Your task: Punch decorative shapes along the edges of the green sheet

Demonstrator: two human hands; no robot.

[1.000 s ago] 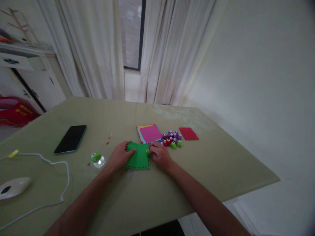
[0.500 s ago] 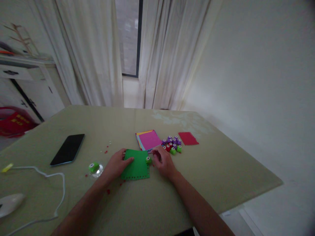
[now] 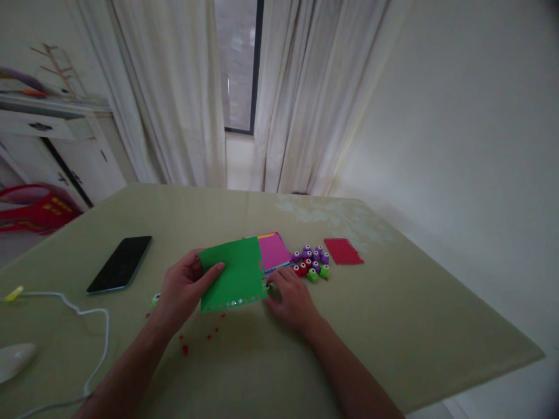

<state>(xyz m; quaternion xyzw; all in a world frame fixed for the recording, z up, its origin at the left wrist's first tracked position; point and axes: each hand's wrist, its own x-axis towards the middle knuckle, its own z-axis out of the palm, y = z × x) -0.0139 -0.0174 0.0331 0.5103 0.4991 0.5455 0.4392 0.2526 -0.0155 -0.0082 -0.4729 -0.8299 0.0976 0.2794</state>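
Olive-green tabletop [image 3: 419,331] fills most of my remote view and bears every loose item logged below.

Left hand [image 3: 186,285]: gripping, thumb on the face of the green sheet [image 3: 231,270] near its left edge, other fingers behind. Right hand [image 3: 292,298]: fingers curled at the sheet's lower right corner; I read them as closed on a small green piece [image 3: 271,290], mostly covered.

Green sheet: raised off the table and tilted, hiding part of the stack of coloured sheets [image 3: 276,250] behind it. Status, judged by edges: bottom row of small cut-outs runs nearly end to end, so I log it as done. Right edge carries a row over its lower part; the upper part looks plain. Top edge shows none, so I log it as undone. Left edge is partly under the hand; I cannot vouch for all of it.

Black phone [image 3: 120,265]: well apart, at left. Stack: pink uppermost, visible edges apparently uncut; lower sheets I cannot judge. Red sheet [image 3: 343,251]: lies apart at right, cut-outs along its far edge, right side ragged; I count it as already worked.

Eye-topped pieces [image 3: 307,263], purple, red and green, cluster just beside the stack. Smallest: red scraps [image 3: 185,349], scattered near the left wrist.
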